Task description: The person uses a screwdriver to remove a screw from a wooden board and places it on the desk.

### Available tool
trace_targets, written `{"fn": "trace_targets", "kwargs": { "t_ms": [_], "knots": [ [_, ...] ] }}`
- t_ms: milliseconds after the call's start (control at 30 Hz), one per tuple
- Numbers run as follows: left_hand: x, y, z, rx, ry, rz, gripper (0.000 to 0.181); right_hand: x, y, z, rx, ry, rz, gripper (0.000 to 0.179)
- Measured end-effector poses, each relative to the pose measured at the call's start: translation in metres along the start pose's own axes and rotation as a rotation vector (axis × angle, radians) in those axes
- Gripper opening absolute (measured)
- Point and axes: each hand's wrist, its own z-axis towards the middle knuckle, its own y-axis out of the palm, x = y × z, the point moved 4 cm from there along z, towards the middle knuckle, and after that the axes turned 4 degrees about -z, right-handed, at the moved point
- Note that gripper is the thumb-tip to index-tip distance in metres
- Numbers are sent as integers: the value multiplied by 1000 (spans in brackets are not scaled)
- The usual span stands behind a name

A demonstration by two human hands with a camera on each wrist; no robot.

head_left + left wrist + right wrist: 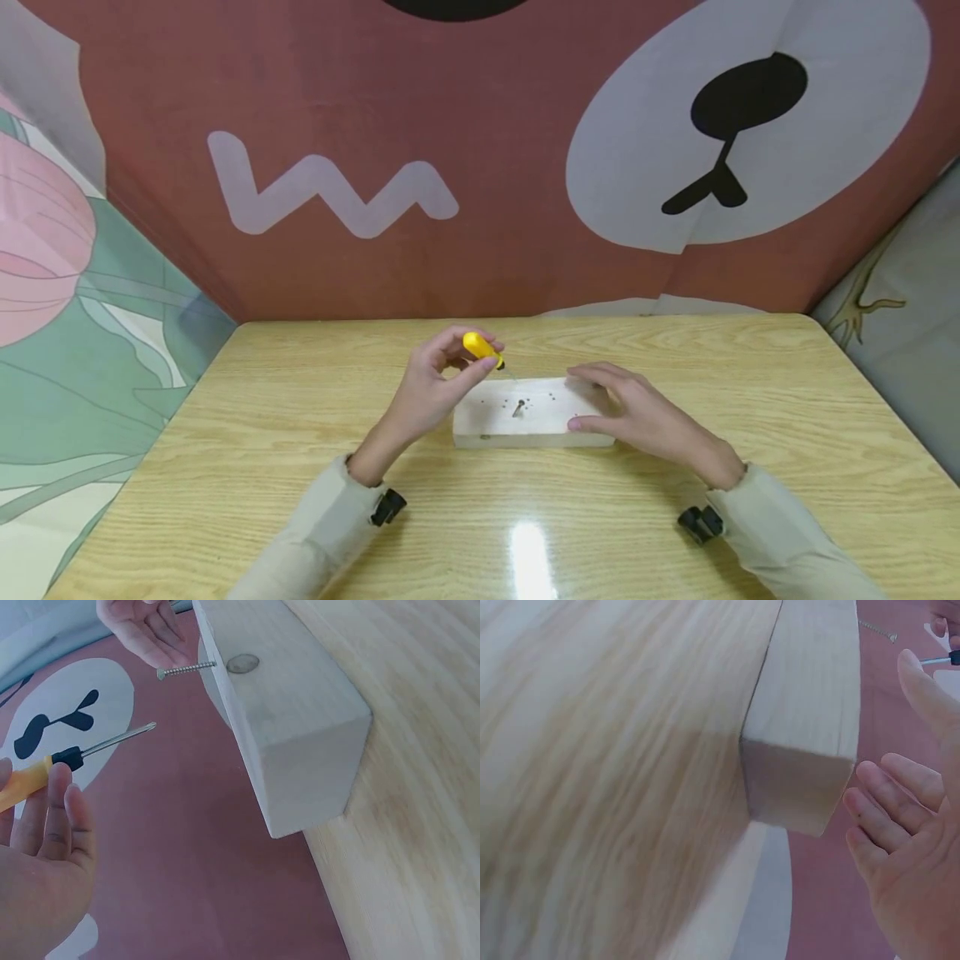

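A pale wooden block (487, 421) lies on the table with several small holes in its top. One screw (519, 407) stands in the block, most of its threaded shank exposed in the left wrist view. My left hand (431, 387) holds a screwdriver (480, 345) by its yellow handle, above the block's left part. The screwdriver's metal tip (152, 727) is apart from the screw head. My right hand (637, 408) is at the block's right end, fingers spread and loosely bent; whether its fingertips touch the wood I cannot tell.
The light wood-grain table (300, 400) runs back to a reddish-brown printed cloth (510, 275) hanging behind it. Printed side panels (75, 392) border the table. Small black devices (387, 507) sit on both sleeve cuffs.
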Motion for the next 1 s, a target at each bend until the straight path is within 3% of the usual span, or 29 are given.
{"fn": "trace_targets", "kwargs": {
  "t_ms": [1000],
  "knots": [
    [-18,-26,-17,28,-54,34,20,-38,28,28,-38,-149,72,54]
  ]
}}
